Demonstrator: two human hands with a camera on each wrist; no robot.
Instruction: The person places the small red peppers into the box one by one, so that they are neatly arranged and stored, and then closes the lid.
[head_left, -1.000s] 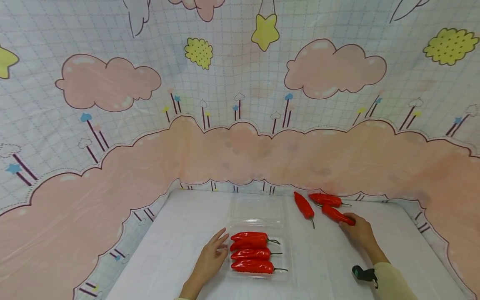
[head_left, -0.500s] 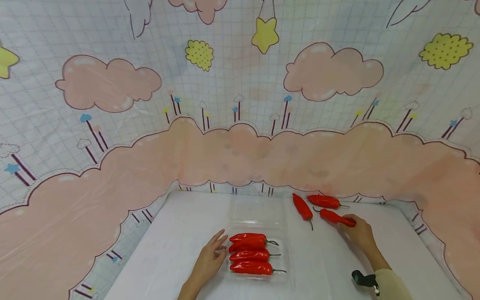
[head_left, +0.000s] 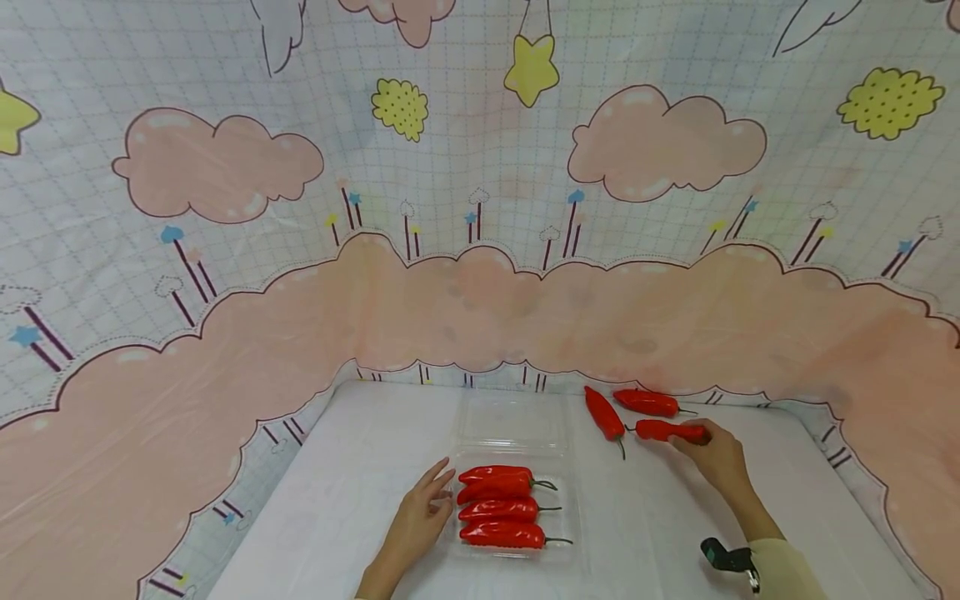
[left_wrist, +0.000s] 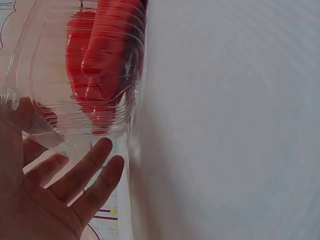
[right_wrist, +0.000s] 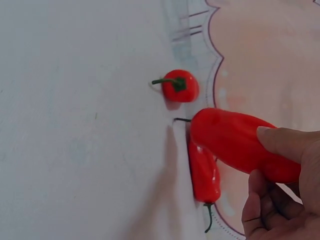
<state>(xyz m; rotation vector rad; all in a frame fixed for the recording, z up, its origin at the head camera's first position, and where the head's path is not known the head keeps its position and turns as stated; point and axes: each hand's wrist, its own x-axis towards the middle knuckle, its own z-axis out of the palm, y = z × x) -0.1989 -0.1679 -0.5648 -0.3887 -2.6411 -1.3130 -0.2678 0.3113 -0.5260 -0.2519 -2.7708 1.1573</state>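
A red chili pepper [right_wrist: 235,140] is pinched between the thumb and fingers of my right hand [head_left: 718,457], its stem pointing left. Two more red peppers lie near it at the back: one slanted pepper [head_left: 604,414] to the left, and one sideways pepper [head_left: 647,403] behind. My left hand [head_left: 422,515] rests beside the clear plastic box [head_left: 564,508] with its fingers spread. In the left wrist view, the fingertips [left_wrist: 104,145] are at the box's wall; whether they touch it I cannot tell. Several red peppers [head_left: 501,510] lie side by side in the box, stems to the right.
The box's clear lid [head_left: 513,421] is folded open toward the back of the white tabletop [head_left: 360,467]. A printed cloth with clouds [head_left: 480,317] forms the wall behind and around the table. A dark strapped device [head_left: 726,556] sits at my right wrist.
My right hand has swung the pepper from a slant to nearly level, its stem end now nearer the slanted pepper. The left hand and the box stay where they were.
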